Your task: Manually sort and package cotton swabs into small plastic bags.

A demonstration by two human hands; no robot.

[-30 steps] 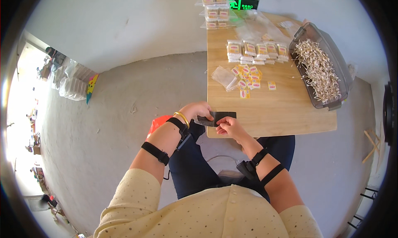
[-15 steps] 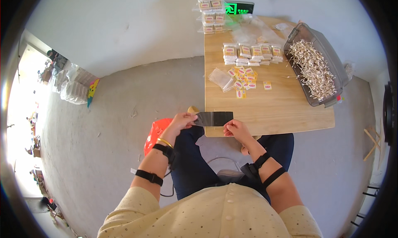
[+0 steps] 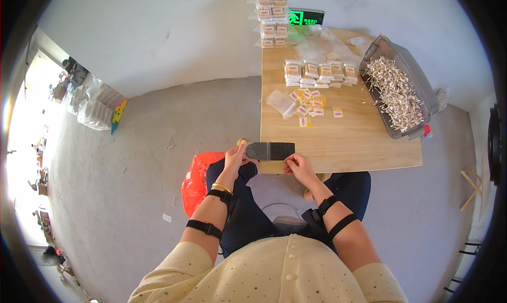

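Observation:
A dark flat strip point(image 3: 270, 151) lies level at the table's near left corner, its left half greyer with a rounded end, its right half black. What it is, I cannot make out. My left hand point(image 3: 235, 159) is closed at its left end, thumb pointing up; some of the fingers are hidden. At the lower right corner of the strip, my right hand point(image 3: 301, 167) pinches its edge, fingers curled. Beyond it on the table are small yellow-and-white cards point(image 3: 311, 102), clear plastic bags point(image 3: 282, 103) and packed bundles of cotton swabs point(image 3: 319, 73).
A grey plastic bin point(image 3: 430, 91) heaped with loose cotton swabs point(image 3: 393, 94) stands on the right of the wooden table point(image 3: 343, 144). Bagged swab packs point(image 3: 273, 25) are stacked at the far left corner, beside a green lit sign point(image 3: 306, 17). A red bag point(image 3: 196, 181) sits by my left leg.
My left hand has turned, its thumb now upright, and its forearm has swung right. The strip's left end now looks rounded. My right hand has shifted slightly left.

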